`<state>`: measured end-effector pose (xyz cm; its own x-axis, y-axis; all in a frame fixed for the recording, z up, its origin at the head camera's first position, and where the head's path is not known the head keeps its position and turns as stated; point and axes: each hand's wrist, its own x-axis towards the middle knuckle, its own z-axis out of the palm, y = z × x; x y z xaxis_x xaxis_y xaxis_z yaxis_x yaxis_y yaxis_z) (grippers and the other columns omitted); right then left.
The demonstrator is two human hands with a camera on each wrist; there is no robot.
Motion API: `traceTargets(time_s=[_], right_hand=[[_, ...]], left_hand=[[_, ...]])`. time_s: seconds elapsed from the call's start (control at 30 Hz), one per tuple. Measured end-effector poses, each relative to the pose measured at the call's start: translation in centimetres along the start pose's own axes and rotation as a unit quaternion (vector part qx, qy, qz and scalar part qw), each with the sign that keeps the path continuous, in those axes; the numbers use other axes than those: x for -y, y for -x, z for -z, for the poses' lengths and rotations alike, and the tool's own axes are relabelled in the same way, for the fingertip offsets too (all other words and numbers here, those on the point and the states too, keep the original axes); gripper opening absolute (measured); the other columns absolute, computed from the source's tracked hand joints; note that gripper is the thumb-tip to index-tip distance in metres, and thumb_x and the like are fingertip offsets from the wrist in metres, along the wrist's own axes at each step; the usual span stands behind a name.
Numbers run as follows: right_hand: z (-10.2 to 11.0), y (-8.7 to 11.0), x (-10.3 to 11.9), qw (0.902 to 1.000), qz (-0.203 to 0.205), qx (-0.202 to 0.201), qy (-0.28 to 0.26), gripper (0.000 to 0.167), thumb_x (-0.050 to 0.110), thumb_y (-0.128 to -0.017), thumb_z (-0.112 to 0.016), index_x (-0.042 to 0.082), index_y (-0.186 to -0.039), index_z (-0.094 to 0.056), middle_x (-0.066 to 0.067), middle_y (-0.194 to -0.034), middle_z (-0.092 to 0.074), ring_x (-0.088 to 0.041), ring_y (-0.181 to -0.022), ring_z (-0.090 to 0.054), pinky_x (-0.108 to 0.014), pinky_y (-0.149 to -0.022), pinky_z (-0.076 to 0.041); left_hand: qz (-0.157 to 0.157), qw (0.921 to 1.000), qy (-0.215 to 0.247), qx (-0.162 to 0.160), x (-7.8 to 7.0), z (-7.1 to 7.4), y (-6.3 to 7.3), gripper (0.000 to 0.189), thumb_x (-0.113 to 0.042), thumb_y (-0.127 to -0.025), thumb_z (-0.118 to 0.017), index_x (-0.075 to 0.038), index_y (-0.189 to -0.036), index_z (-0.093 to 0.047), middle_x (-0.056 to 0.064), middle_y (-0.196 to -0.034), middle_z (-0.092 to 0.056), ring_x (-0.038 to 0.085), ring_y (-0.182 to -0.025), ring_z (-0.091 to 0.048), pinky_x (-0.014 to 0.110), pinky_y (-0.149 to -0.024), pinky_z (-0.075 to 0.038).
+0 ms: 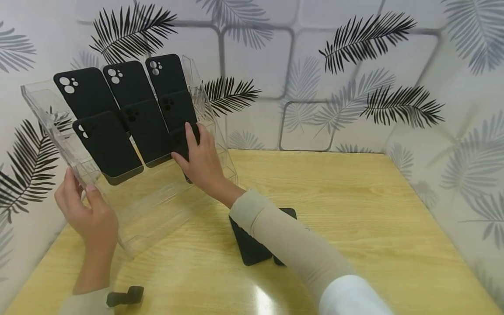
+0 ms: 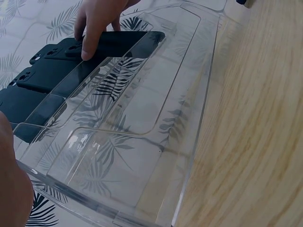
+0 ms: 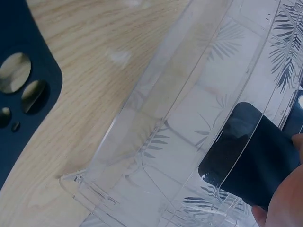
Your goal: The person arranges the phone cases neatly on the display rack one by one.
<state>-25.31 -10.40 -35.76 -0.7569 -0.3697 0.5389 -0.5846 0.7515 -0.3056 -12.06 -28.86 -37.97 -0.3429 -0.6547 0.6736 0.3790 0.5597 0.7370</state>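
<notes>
A clear acrylic tiered stand (image 1: 157, 199) leans back on the table, with black phone cases (image 1: 108, 142) in rows on its upper tiers. My left hand (image 1: 88, 214) grips the stand's left edge, thumb in front. At the right end of the lower row, my right hand (image 1: 204, 159) holds a black phone case (image 3: 255, 151) between thumb and fingers, partly covering it. The held case's lower end sits behind the clear lip of a tier, as the left wrist view (image 2: 147, 45) also shows. The tiers below hold no cases.
Two more black phone cases lie on the wooden table (image 1: 354, 210), the nearer one (image 1: 252, 245) partly under my right sleeve (image 1: 291, 240). Leaf-patterned walls (image 1: 260, 57) stand behind and at the sides. A small black piece (image 1: 126, 296) sits at my left cuff.
</notes>
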Motion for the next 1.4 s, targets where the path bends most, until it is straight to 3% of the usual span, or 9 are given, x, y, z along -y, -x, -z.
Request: traceTargets(time_s=[0.17, 0.33, 0.57, 0.73, 1.17, 1.4], right_hand=[[0.1, -0.1, 0.1, 0.9958, -0.005, -0.004, 0.091, 0.083, 0.059, -0.098, -0.051, 0.015, -0.161, -0.021, -0.012, -0.158, -0.028, -0.026, -0.141, -0.032, -0.036, -0.117, -0.035], [0.4, -0.3, 0.0, 0.9895, -0.009, -0.006, 0.144, 0.082, 0.064, -0.097, -0.047, 0.019, -0.161, -0.023, -0.008, -0.158, -0.03, -0.025, -0.143, -0.028, -0.039, -0.118, -0.031], [1.0, -0.1, -0.3, 0.9922, -0.012, 0.021, 0.122, 0.084, 0.066, -0.097, -0.046, 0.019, -0.162, -0.02, -0.008, -0.159, -0.028, -0.026, -0.147, -0.024, -0.04, -0.124, -0.024], [2.1, 0.7, -1.9, 0.9963, -0.023, 0.034, 0.076, 0.076, 0.061, -0.099, -0.046, 0.018, -0.159, -0.027, -0.009, -0.16, -0.026, -0.026, -0.147, -0.027, -0.042, -0.123, -0.029], [6.3, 7.7, -9.3, 0.9957, -0.051, 0.073, 0.024, 0.07, 0.051, -0.101, -0.052, 0.011, -0.156, -0.036, -0.016, -0.158, -0.03, -0.036, -0.145, -0.032, -0.052, -0.119, -0.033], [8.7, 11.1, -12.1, 0.9941, -0.078, 0.076, 0.009, 0.071, 0.047, -0.1, -0.056, 0.008, -0.155, -0.035, -0.017, -0.158, -0.031, -0.038, -0.146, -0.029, -0.056, -0.117, -0.035]], left_hand=[[0.0, 1.0, 0.0, 0.004, 0.3, -0.1, -0.1, 0.046, -0.006, -0.1, -0.047, -0.009, -0.145, -0.052, -0.017, -0.12, -0.045, 0.01, -0.124, -0.05, 0.025, -0.111, -0.044], [-0.005, 0.9999, 0.008, -0.004, -1.1, -0.2, -0.1, 0.046, -0.002, -0.098, -0.046, -0.004, -0.144, -0.053, -0.017, -0.118, -0.044, 0.01, -0.123, -0.05, 0.025, -0.11, -0.044], [-0.007, 0.9999, 0.007, -0.007, -1.3, -0.2, -0.1, 0.046, -0.001, -0.098, -0.047, -0.004, -0.143, -0.054, -0.017, -0.117, -0.045, 0.01, -0.122, -0.05, 0.025, -0.11, -0.044], [-0.013, 0.9998, 0.013, -0.004, -1.2, -0.4, 0.1, 0.045, -0.002, -0.099, -0.048, -0.003, -0.143, -0.053, -0.016, -0.119, -0.046, 0.011, -0.122, -0.05, 0.026, -0.11, -0.044], [-0.011, 0.9998, 0.01, -0.015, -1.8, -0.5, 0.3, 0.045, -0.001, -0.098, -0.047, -0.002, -0.142, -0.055, -0.016, -0.116, -0.045, 0.007, -0.118, -0.05, 0.024, -0.106, -0.045], [-0.016, 0.9996, 0.008, -0.019, -0.5, -0.4, 0.2, 0.045, -0.003, -0.098, -0.048, -0.007, -0.142, -0.055, -0.015, -0.119, -0.047, 0.005, -0.119, -0.05, 0.025, -0.107, -0.045]])
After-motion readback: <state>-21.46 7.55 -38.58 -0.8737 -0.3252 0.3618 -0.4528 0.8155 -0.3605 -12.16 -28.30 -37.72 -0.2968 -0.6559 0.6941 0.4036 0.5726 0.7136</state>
